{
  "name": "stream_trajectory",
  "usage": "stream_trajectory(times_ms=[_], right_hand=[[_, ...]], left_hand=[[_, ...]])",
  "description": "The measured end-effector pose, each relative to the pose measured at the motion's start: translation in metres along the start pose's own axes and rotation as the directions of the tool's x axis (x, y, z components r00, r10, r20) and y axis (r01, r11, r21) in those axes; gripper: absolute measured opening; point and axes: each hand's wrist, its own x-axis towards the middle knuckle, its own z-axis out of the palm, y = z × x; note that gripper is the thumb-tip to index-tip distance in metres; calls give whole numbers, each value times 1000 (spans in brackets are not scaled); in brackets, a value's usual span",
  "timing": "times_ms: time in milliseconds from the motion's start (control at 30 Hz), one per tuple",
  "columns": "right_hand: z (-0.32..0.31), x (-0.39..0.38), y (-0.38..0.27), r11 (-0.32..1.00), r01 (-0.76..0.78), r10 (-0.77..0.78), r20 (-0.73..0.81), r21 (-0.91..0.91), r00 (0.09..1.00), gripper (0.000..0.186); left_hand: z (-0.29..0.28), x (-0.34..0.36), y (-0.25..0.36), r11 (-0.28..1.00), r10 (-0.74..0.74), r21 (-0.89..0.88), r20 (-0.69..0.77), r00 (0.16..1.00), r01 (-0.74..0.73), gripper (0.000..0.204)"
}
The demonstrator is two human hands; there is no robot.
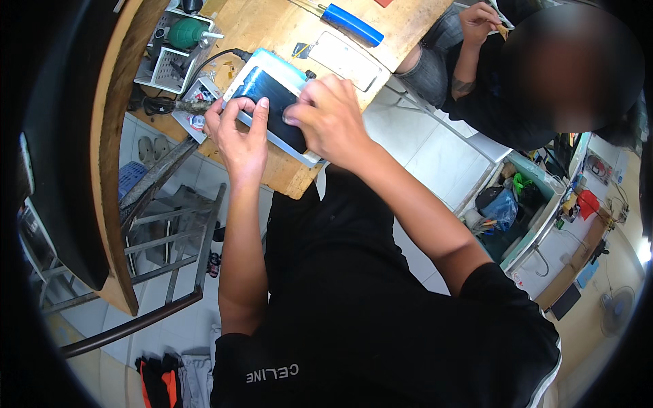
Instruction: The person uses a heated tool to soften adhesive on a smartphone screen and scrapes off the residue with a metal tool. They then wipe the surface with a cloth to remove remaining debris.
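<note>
A dark phone screen (278, 126) lies on a white and light-blue flat device (278, 65) at the workbench's near edge. My left hand (236, 145) is at the left end of the screen. Its index finger curls over the edge and its thumb tip sits close beside it; anything pinched there is too small to make out. My right hand (332, 121) is closed over the screen's right part, thumb and fingers drawn together. What it grips, if anything, is hidden by the fingers. A black cable (216, 56) runs to the device's far left corner.
Beyond the device lie a white phone-shaped panel (346, 60) and a blue cylinder (352, 25) on the wooden workbench (275, 27). At left stand a white basket (170, 70) and a green air blower (186, 33). Another person (476, 81) sits at the far right.
</note>
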Motion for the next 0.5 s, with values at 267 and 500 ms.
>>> stream_trajectory(times_ms=[267,500], right_hand=[[2,-13,-8,1000,-16,16,-66,-13,998,14],[15,10,-10,999,-35,36,3,-33,999,7]], left_hand=[[-2,10,4,1000,-11,-15,-54,998,10,24],[-1,18,3,1000,-7,-2,-57,998,7,28]])
